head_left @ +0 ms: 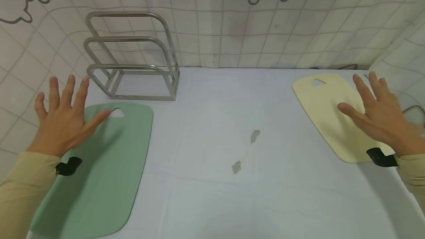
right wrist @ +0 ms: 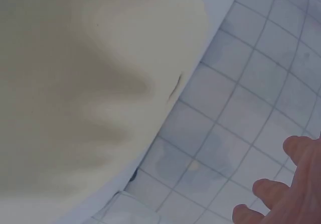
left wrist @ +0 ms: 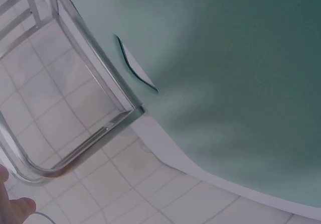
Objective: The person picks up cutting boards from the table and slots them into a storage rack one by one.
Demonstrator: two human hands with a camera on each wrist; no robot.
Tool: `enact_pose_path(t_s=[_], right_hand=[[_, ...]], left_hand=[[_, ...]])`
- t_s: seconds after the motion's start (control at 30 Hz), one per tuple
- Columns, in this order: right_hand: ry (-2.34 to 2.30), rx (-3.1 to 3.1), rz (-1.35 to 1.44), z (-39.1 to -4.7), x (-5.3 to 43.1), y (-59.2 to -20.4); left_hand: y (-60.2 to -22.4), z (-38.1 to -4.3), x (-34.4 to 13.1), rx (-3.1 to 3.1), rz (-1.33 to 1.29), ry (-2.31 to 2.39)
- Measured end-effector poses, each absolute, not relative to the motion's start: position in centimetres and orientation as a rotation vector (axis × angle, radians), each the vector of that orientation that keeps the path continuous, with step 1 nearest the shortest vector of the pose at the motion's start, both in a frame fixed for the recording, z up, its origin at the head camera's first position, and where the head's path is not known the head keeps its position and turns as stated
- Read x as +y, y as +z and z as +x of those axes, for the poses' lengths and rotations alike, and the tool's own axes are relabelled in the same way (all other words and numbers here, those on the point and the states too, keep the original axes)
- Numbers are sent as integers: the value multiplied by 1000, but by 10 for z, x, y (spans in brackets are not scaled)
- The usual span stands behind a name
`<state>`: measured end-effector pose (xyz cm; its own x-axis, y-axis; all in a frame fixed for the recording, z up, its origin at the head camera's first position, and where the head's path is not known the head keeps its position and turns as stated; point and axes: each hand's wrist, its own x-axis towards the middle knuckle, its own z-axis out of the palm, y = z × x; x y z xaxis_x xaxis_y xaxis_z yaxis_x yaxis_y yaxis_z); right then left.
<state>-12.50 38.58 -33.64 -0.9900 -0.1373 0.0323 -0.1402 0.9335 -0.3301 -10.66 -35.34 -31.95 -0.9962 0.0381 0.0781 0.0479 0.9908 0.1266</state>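
A large green cutting board lies flat at the left of the table, its handle hole at the far end. Over its upper left part my left hand hovers with fingers spread, holding nothing; its shadow falls on the board. At the right lies a smaller cream cutting board, also with a handle hole. My right hand is held above its right edge, fingers apart and nothing in them. Behind the green board stands a metal rack with three upright loops. In the left wrist view, fingertips show near the rack.
White cloth covers the table, with two small grey patches near its middle. A grid-patterned curtain hangs behind and along both sides. A thin dark cable shows at the far right.
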Motion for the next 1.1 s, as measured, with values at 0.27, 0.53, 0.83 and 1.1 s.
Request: enact_pose_path(t_s=[0.27, 0.53, 0.83, 1.1], right_hand=[[582, -3064, 205, -126, 376, -337], [618, -3075, 177, -131, 368, -340], [677, -3061, 179, -136, 355, -342], [668, -3064, 177, -139, 345, -341]], left_hand=[[-324, -106, -357, -3056, -49, -228], [-327, -106, -360, -3053, -63, -241], [-320, -117, -353, -3025, -94, -232], [-320, -121, -350, -2999, -110, -217]])
